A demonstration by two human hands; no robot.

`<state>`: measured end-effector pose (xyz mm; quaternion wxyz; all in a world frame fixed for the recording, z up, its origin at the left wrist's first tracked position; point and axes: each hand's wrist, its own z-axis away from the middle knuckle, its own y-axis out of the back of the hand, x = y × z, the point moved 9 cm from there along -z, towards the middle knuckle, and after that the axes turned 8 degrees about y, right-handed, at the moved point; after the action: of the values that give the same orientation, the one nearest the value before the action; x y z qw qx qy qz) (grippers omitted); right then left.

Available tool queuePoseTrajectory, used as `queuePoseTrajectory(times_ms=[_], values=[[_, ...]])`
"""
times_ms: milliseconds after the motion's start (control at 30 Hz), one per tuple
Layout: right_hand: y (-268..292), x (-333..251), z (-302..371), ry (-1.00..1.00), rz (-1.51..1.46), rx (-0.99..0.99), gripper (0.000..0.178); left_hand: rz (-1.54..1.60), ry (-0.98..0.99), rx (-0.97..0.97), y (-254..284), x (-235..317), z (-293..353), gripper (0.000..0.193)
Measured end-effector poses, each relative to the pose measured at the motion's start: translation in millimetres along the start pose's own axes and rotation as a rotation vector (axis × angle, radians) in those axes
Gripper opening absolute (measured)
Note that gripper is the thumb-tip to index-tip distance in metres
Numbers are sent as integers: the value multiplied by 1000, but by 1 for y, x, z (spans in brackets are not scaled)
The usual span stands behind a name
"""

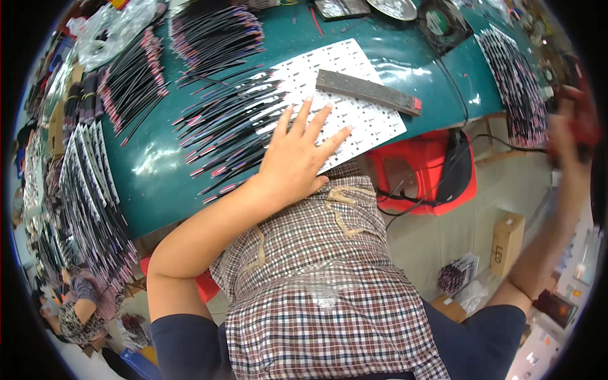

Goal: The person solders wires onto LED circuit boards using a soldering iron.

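My left hand (294, 152) lies flat with fingers spread on a white sheet (370, 136) covered in small dark marks. Its fingertips rest near the inner ends of a row of black wires (234, 126), whose stripped or coloured ends point left. Across the sheet's far right part lies a long dark grey bar (367, 92) with a red patch at one end. Out at the right edge, my right hand (563, 136) is raised and smeared by motion. It appears wrapped round a red hand tool (581, 120); the tool's exact kind is unclear.
Bundles of black wires lie at the back (215, 38) and left (136, 82); wire-covered sheets hang over the left edge (95, 196) and right edge (513, 88). A small fan (440, 25) stands at the back. Below the table are a red stool (418, 171) and carton (508, 244).
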<state>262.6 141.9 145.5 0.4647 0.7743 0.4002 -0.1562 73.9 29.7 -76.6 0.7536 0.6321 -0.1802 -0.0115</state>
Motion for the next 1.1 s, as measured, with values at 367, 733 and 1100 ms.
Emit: queuePoseTrajectory(times_ms=[367, 733, 1100], values=[[-140, 76, 75, 417, 90, -502, 59, 40, -32, 223, 15, 32, -2, 83], [-114, 57, 72, 434, 20, -527, 56, 31, 35, 123, 23, 11, 58, 88], [-113, 67, 78, 363, 57, -602, 55, 139, 202, 397, 109, -67, 59, 44]])
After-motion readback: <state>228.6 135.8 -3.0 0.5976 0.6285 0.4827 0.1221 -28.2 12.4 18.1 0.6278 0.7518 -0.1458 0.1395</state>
